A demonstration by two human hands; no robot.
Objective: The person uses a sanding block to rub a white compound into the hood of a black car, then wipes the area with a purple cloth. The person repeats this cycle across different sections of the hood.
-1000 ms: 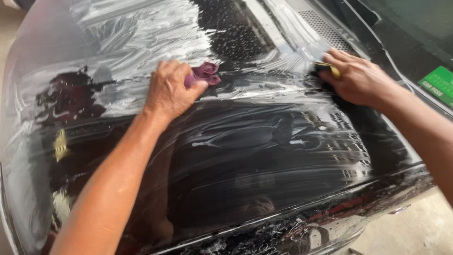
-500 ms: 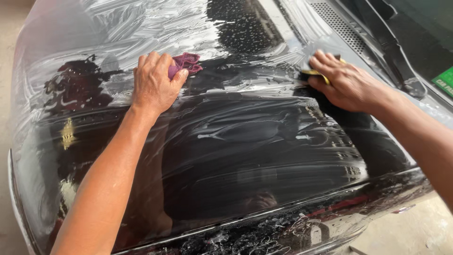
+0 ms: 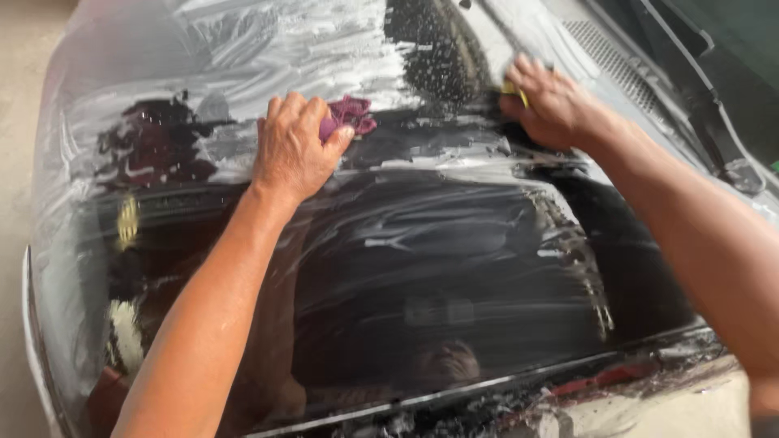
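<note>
Up near the far edge of a black car hood, a purple cloth is pinched under the fingers of the left hand, which is curled down onto the wet, soapy panel. Further right, close to the far right corner by the grey cowl grille, a small yellow pad is gripped by the right hand and pressed flat against the hood. White suds are spread over the far part of the hood.
</note>
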